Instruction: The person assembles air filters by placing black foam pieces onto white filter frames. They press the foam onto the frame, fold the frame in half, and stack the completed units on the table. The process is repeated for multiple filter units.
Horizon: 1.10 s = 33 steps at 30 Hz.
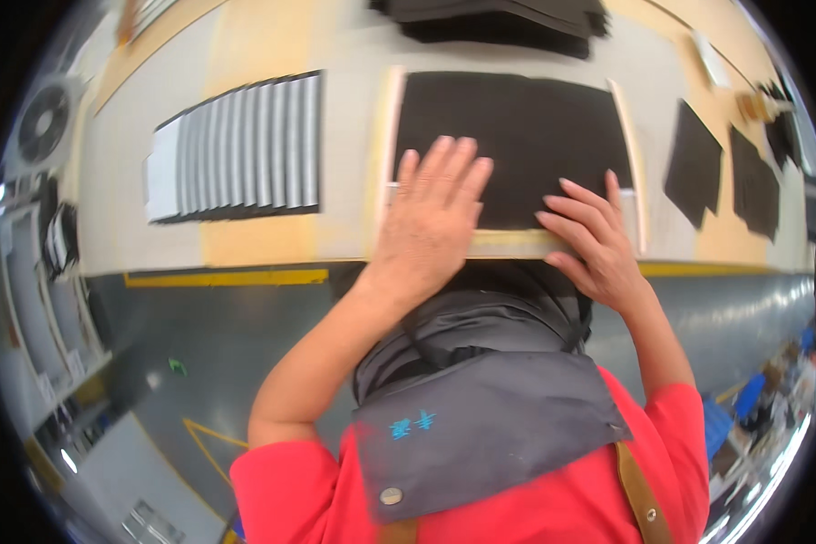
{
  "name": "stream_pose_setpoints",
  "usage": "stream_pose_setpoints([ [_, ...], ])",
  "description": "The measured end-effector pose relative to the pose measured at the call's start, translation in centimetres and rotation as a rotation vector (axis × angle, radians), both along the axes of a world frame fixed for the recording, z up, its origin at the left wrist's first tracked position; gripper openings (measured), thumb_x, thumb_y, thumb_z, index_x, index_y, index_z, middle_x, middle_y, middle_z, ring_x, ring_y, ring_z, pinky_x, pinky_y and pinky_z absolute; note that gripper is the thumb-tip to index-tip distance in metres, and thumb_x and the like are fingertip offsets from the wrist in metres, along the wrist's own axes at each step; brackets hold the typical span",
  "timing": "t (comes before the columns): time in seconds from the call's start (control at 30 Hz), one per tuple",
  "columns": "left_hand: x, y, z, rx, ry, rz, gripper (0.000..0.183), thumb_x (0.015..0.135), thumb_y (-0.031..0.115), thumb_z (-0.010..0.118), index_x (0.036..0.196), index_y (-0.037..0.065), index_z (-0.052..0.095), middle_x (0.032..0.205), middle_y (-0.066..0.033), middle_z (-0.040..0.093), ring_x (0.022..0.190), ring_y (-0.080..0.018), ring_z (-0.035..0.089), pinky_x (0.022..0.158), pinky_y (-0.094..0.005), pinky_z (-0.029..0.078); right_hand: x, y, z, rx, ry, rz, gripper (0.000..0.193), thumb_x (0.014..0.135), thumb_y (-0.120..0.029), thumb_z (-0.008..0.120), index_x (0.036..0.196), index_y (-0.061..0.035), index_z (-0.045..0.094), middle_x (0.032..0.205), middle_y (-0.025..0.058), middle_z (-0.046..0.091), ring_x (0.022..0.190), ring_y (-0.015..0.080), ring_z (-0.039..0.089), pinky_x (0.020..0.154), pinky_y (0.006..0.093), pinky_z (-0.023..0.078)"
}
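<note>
A dark, flat fabric-like panel point(517, 127) lies on the table in front of me, between two pale strips point(627, 163) at its left and right sides. My left hand point(435, 213) rests flat over the panel's near left part, fingers stretched out and pointing away from me. At the near right corner is my right hand point(594, 236), its fingers spread and slightly bent, fingertips at the panel's right side. Neither hand grips anything. What lies under the left palm is hidden.
Left of the panel lies a fanned row of overlapping dark pieces with pale grey strips point(245, 150). A stack of dark sheets point(508, 27) sits at the far side. Dark cut pieces point(695, 163) lie to the right. The table's near edge point(227, 270) runs close to my body.
</note>
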<state>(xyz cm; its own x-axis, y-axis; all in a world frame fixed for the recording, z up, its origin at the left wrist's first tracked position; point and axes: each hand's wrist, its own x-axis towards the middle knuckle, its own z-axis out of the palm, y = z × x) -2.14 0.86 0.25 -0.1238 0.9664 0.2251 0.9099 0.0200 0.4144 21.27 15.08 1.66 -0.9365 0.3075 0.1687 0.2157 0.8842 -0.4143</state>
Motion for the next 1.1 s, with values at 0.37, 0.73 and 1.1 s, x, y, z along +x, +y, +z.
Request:
stream_pose_setpoints([
  [0.37, 2.2, -0.7, -0.4, 0.139, -0.063, -0.22, 0.045, 0.081, -0.009, 0.068, 0.125, 0.004, 0.07, 0.127, -0.009, 0.065, 0.125, -0.0306, 0.061, 0.106, -0.044, 0.054, 0.4, 0.0, -1.4, -0.004, 0.087, -0.012, 0.04, 0.091, -0.037, 0.075, 0.125, -0.016, 0.071, 0.132, -0.0011, 0.065, 0.138, 0.0236, 0.053, 0.127, 0.063, 0.013],
  [0.73, 2.2, -0.6, -0.2, 0.126, 0.04, -0.257, 0.053, 0.079, -0.007, 0.065, 0.131, 0.006, 0.069, 0.136, -0.008, 0.064, 0.124, -0.0297, 0.059, 0.108, -0.0453, 0.051, 0.3, 0.2, -1.1, -0.041, 0.065, -0.004, 0.047, 0.095, -0.047, 0.068, 0.13, -0.0166, 0.069, 0.138, -0.0005, 0.063, 0.138, 0.0231, 0.052, 0.126, 0.0641, 0.011],
  [1.1, 2.6, -1.1, -0.1, 0.03, 0.119, -0.292, 0.058, 0.086, 0.018, 0.071, 0.142, 0.007, 0.061, 0.15, -0.0079, 0.053, 0.131, -0.0311, 0.05, 0.115, -0.0482, 0.041, -2.6, 3.2, -0.9, 0.229, -0.041, 0.089, 0.071, 0.097, -0.07, 0.04, 0.146, -0.0219, 0.061, 0.15, -0.0076, 0.057, 0.149, 0.0266, 0.04, 0.125, 0.0703, -0.001],
])
